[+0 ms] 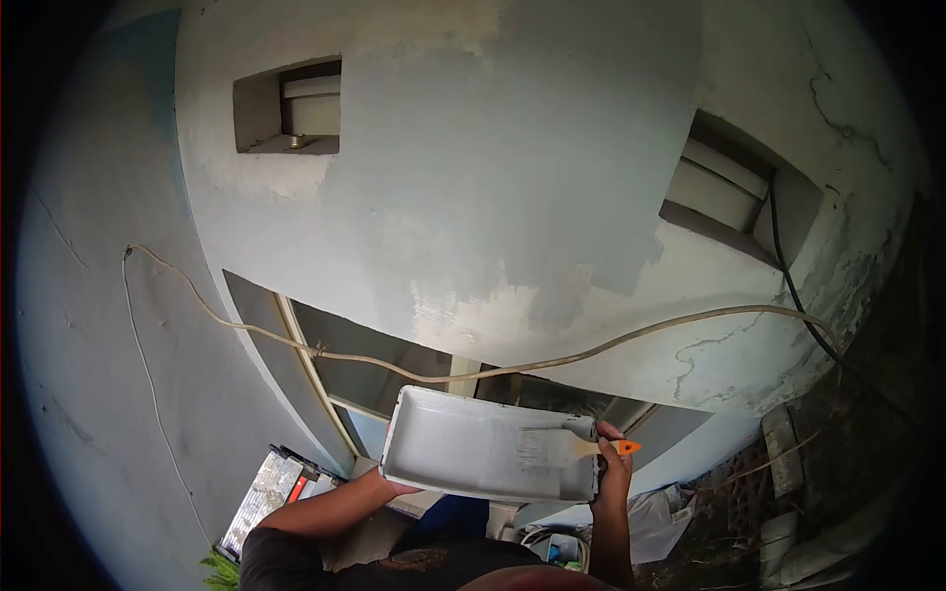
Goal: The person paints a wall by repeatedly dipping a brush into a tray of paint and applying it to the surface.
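A long white paint tray (pixel 453 438) is held out in front of my body, with pale grey paint coating its inside. My left hand (pixel 396 486) grips the tray's near left corner, most of its fingers hidden beneath. At the right end, my right hand (pixel 615 463) is closed around the tray's rim. A paintbrush (pixel 579 448) lies across that end, its bristles down in the paint. Its orange-tipped handle passes over the rim at my right hand, the thumb against it.
Ahead stands a wall (pixel 443 197) with patchy grey paint and two recessed openings. A beige hose (pixel 552 362) sags across it above the tray. A black cable (pixel 788 276) hangs at right. Below are a metal-topped platform (pixel 264 497), a bucket (pixel 562 548) and a plastic sheet (pixel 655 527).
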Motion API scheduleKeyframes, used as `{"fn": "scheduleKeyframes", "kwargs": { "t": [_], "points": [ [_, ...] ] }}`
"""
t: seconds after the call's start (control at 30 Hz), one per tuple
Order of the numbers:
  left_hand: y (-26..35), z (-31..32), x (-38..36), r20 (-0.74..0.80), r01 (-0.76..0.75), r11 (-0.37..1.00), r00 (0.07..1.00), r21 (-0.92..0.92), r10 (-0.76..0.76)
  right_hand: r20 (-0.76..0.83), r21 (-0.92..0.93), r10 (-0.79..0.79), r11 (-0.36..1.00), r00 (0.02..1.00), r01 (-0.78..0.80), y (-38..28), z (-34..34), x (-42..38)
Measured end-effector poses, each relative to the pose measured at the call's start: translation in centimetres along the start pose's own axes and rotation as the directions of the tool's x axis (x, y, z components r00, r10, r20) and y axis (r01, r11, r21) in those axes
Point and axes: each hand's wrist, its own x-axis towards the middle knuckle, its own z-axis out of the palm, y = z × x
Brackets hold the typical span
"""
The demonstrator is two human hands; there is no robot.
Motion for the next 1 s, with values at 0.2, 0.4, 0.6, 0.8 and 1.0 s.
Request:
{"fn": "scheduleKeyframes", "kwargs": {
  "t": [0.2,0.4,0.6,0.8,1.0],
  "points": [
    [-0.7,-0.3,-1.4,-0.042,0.046,0.976,0.998,-0.213,-0.056,0.324,-0.479,-0.362,0.734,0.874,0.481,-2.8,0.5,1.4],
    [-0.8,-0.3,-1.1,-0.104,-0.007,0.985,0.994,-0.171,-0.011,0.471,-0.505,-0.068,0.797,0.879,0.332,-7.6,6.8,1.2],
    [-0.6,0.0,-1.1,-0.041,-0.025,0.999,0.999,-0.032,0.023,0.504,-0.476,-0.19,0.754,0.843,0.454,-9.6,11.4,1.9],
    [-1.1,-0.4,-1.6,-0.133,-0.047,0.998,0.99,-0.039,0.042,0.75,-0.437,-0.106,0.662,0.653,0.609,-6.3,15.3,0.9],
    [-0.6,-1.3,-2.0,-0.225,-0.084,0.996,0.971,-0.022,0.077,0.85,-0.409,-0.086,0.515,0.52,0.753,-3.0,16.6,1.1]
  ]
}}
